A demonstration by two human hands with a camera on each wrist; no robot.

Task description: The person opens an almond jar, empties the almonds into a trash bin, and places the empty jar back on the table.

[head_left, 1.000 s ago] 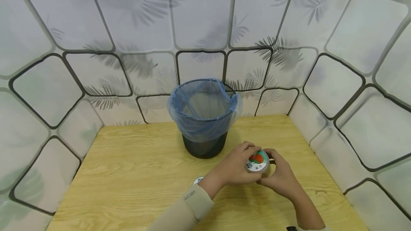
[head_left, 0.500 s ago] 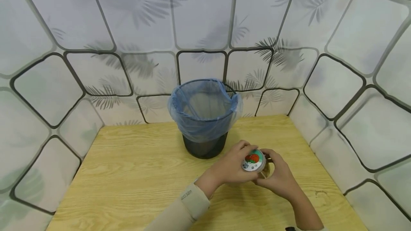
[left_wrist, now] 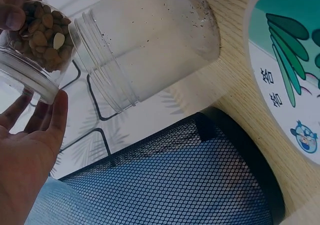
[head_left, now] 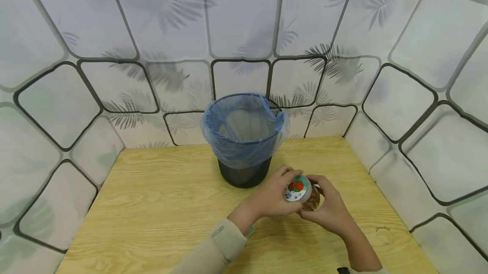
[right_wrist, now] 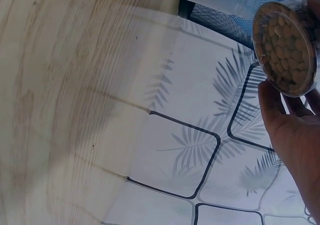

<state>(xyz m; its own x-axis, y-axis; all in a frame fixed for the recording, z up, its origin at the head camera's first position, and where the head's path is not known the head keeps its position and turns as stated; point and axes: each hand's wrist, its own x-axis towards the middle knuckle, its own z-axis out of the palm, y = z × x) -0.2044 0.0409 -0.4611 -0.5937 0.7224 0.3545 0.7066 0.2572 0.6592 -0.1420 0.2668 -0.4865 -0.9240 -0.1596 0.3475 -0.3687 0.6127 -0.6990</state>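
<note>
A small clear jar of brown nuts (head_left: 313,200) is held between both hands, tilted with its lid facing left. My left hand (head_left: 268,195) grips the jar's lid (head_left: 294,188), which carries a red tomato picture. Around the jar's body curl the fingers of my right hand (head_left: 333,208). In the left wrist view the nuts (left_wrist: 45,35) show through the side, close to the lid. The right wrist view shows them through the jar's round base (right_wrist: 285,50).
A black mesh bin (head_left: 244,174) lined with a blue bag (head_left: 244,151) stands at the back. An uncapped clear jar (left_wrist: 155,40), nearly bare inside, stands on the wooden table (head_left: 160,206). Close by is a round lid (left_wrist: 295,70) with green vegetables, mostly behind the left sleeve in the head view.
Both hands have shifted slightly left with the jar. The jar has tipped, so its lid now faces more to the left and the nuts show in the head view.
</note>
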